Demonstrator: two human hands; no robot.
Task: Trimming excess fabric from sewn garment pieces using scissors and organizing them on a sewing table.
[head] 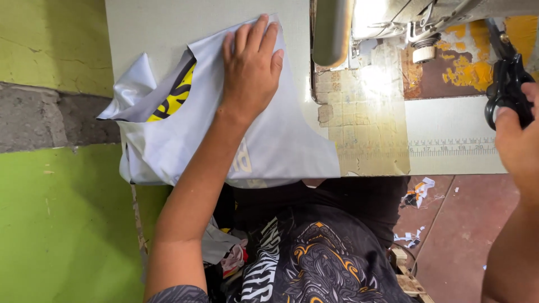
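My left hand (250, 67) lies flat, fingers spread, on a folded pale grey fabric piece (281, 140) with a yellow and black print (174, 95). The fabric rests on the left part of the sewing table (168, 25) and hangs over its near edge. At the right edge of the view my right hand (516, 140) grips black scissors (505, 73), blades pointing away from me over the table. The sewing machine (393, 19) stands at the back between the two hands.
A worn brown patch (365, 112) and a printed ruler strip (452, 147) lie on the table under the machine. A green and grey wall (50, 112) runs along the left. Fabric scraps (418, 193) lie on the reddish floor; my dark printed shirt (314, 252) fills the bottom.
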